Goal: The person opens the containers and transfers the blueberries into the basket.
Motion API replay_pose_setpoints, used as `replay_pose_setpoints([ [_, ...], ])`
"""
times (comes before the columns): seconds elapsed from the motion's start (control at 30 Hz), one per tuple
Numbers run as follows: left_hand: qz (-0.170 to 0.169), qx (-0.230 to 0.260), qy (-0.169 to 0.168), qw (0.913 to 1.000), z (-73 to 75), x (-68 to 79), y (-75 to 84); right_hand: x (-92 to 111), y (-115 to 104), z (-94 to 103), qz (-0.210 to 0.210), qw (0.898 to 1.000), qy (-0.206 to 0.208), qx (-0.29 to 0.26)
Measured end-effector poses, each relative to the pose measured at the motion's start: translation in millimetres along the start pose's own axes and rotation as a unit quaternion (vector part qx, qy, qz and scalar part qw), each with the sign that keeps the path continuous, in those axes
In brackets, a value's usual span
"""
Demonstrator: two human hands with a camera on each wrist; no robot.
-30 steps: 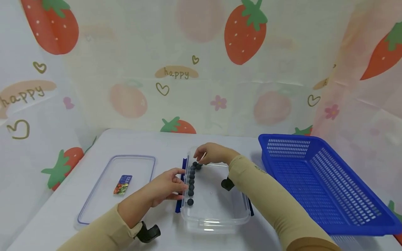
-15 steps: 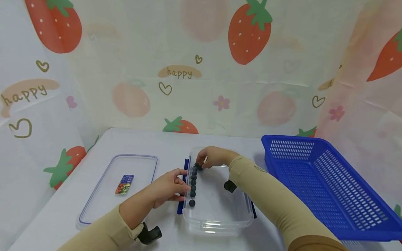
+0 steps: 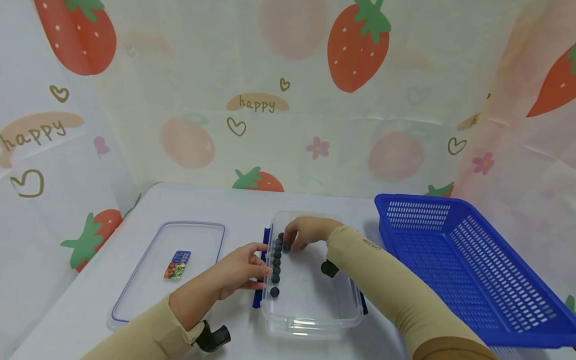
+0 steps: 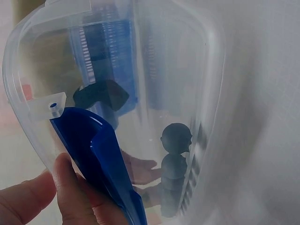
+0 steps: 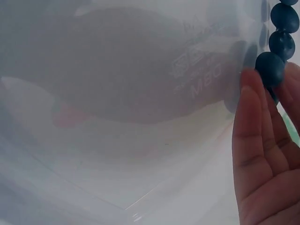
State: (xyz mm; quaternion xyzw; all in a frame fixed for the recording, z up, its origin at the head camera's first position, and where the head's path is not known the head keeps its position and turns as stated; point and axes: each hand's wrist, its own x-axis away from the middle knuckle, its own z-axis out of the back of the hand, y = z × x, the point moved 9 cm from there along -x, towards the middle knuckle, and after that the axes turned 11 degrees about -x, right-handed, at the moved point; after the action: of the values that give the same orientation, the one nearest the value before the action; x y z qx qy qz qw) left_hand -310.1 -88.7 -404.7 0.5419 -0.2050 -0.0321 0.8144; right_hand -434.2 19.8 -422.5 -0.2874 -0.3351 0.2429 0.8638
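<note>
A clear plastic box [image 3: 310, 320] stands uncovered in the middle of the table. Inside, along its left wall, runs a row of dark blue-grey balls [image 3: 276, 262]; the nearest ball [image 3: 274, 292] sits a little apart. My left hand [image 3: 238, 268] holds the box's left rim, its fingers against the blue side latch [image 4: 101, 154]. At the far end of the row, my right hand [image 3: 309, 231] reaches into the box. Its thumb and fingers pinch one ball [image 5: 270, 69] close beside the lined-up ones, as the right wrist view shows.
A clear lid [image 3: 148, 260] with a blue edge lies at the left, a colourful label [image 3: 177, 265] on it. On the right stands a blue perforated basket [image 3: 450, 250]. A strawberry-print sheet [image 3: 270, 140] hangs behind the table.
My right hand has moved slightly nearer and lower into the box, at the far end of the row. The left hand keeps its hold on the rim.
</note>
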Motion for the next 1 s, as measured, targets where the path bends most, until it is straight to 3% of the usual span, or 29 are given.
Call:
replay_pose_setpoints([
  [0.23, -0.003, 0.002, 0.000, 1.0000, 0.5, -0.1, -0.2, -2.0, 3.7, -5.0, -0.013, 1.000, 0.003, -0.020],
  [0.63, 0.001, 0.002, -0.001, 1.0000, -0.2, 0.4, -1.0, -1.6, 7.5, -14.9, -0.030, 0.997, -0.032, -0.065],
  [1.0, 0.002, 0.008, 0.000, 1.0000, 0.3, 0.0, -1.1, 2.5, -5.9, -6.7, 0.009, 0.992, -0.043, -0.117],
])
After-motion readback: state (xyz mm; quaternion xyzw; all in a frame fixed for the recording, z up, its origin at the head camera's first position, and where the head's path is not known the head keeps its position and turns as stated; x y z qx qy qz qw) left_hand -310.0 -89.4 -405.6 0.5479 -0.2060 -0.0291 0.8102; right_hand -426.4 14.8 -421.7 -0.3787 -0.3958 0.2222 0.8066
